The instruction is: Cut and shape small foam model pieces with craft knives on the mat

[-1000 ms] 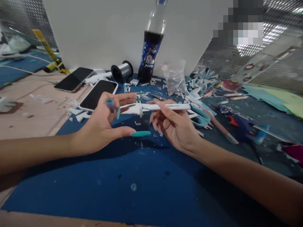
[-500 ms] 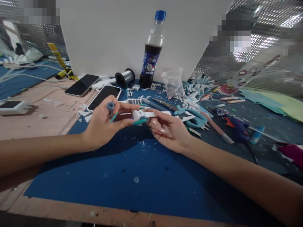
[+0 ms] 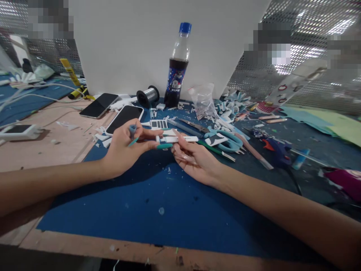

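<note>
My left hand (image 3: 126,145) pinches the left end of a slim white piece with small dark marking (image 3: 190,139) between thumb and fingers. Long teal nails show on this hand, and a small blue cone-like shape (image 3: 132,130) sits at one of its curled fingers. From the other side, my right hand (image 3: 194,156) grips the same piece between thumb and fingertips, its other fingers curled below. The piece's exact kind cannot be made out. Both hands are raised just over the blue mat (image 3: 135,214), nearly touching each other.
Light-blue scissors (image 3: 234,141) and pliers (image 3: 194,125) lie behind my right hand. Farther back are two phones (image 3: 98,105), a wire spool (image 3: 148,96), a Pepsi bottle (image 3: 176,81) and heaped white scraps (image 3: 231,103). A glue gun (image 3: 278,148) lies right.
The white piece lies more level, with more of its length showing past my right fingers. Both hands keep their hold. The whole view has shifted slightly.
</note>
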Demonstrator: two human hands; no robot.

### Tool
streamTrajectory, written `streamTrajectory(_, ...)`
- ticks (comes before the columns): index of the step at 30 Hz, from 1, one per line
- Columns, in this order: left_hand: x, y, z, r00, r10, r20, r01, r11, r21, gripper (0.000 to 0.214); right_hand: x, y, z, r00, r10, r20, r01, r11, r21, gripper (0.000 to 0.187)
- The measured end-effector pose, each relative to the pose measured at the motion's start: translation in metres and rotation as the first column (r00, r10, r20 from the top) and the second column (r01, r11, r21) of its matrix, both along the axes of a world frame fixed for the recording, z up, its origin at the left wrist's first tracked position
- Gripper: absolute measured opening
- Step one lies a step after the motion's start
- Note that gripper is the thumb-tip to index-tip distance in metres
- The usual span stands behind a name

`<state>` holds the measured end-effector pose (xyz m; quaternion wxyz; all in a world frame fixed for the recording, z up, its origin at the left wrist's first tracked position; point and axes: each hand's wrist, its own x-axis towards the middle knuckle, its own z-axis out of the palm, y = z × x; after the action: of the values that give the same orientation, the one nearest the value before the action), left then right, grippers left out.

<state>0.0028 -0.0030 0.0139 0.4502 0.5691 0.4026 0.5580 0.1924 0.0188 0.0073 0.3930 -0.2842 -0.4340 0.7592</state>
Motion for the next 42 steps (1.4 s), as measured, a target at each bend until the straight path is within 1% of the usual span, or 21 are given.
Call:
streamTrajectory(5,0.0,0.0,-0.001,1.0,-0.027,0.01,0.027,0.999,-0.028,0.044,0.0,-0.003,0.002,1.0,0.001,-0.007,-0.001,0.999,0.052,0.031)
streamTrajectory(9,-0.002,0.004,-0.004,0.995,-0.071,0.068,0.076,0.994,-0.072,0.044,0.0,-0.008,0.002,0.999,-0.035,-0.022,0.037,0.994,0.1,0.034)
streamTrajectory(13,-0.003,0.01,-0.007,0.99,-0.085,0.112,0.096,0.99,-0.103,0.045,-0.001,-0.011,0.001,0.997,-0.072,-0.039,0.077,0.984,0.16,0.035)
streamTrajectory(16,-0.002,0.007,-0.006,0.991,-0.082,0.108,0.09,0.993,-0.072,0.045,-0.002,-0.01,0.0,0.995,-0.064,-0.072,0.071,0.991,0.11,0.037)
streamTrajectory(18,-0.001,0.003,-0.004,0.995,-0.069,0.072,0.072,0.997,-0.035,0.044,-0.002,-0.009,-0.001,0.995,-0.056,-0.088,0.062,0.996,0.06,0.039)
streamTrajectory(22,-0.001,-0.006,-0.002,0.993,-0.035,-0.113,0.045,0.995,0.09,0.042,-0.002,-0.006,-0.001,0.996,-0.042,-0.079,0.044,0.999,0.024,0.038)
streamTrajectory(24,-0.001,-0.006,-0.002,0.991,-0.011,-0.131,0.025,0.994,0.107,0.041,-0.002,-0.006,0.0,0.997,-0.044,-0.068,0.045,0.999,0.017,0.038)
streamTrajectory(28,0.001,0.0,-0.003,0.998,0.008,-0.062,-0.005,0.999,0.049,0.041,-0.002,-0.009,0.003,0.995,-0.072,-0.063,0.075,0.996,0.044,0.04)
streamTrajectory(33,0.001,0.007,-0.005,1.0,-0.013,-0.016,0.013,1.0,-0.004,0.039,0.001,-0.008,0.01,0.998,-0.063,-0.004,0.063,0.987,0.146,0.041)
streamTrajectory(35,0.001,0.008,-0.005,1.0,0.0,-0.031,0.0,1.0,-0.008,0.039,0.005,-0.005,0.012,0.995,-0.099,0.01,0.096,0.98,0.173,0.04)
streamTrajectory(38,0.001,0.008,-0.004,1.0,0.01,-0.026,-0.01,1.0,-0.001,0.039,0.012,0.001,0.01,0.981,-0.196,0.001,0.192,0.965,0.18,0.039)
streamTrajectory(40,0.001,0.008,-0.004,1.0,-0.019,-0.022,0.019,1.0,-0.008,0.038,0.018,0.006,0.006,0.964,-0.266,-0.012,0.263,0.945,0.194,0.038)
streamTrajectory(42,0.002,0.009,-0.004,0.996,-0.077,-0.052,0.076,0.997,-0.018,0.036,0.023,0.011,0.002,0.945,-0.327,-0.022,0.324,0.923,0.207,0.039)
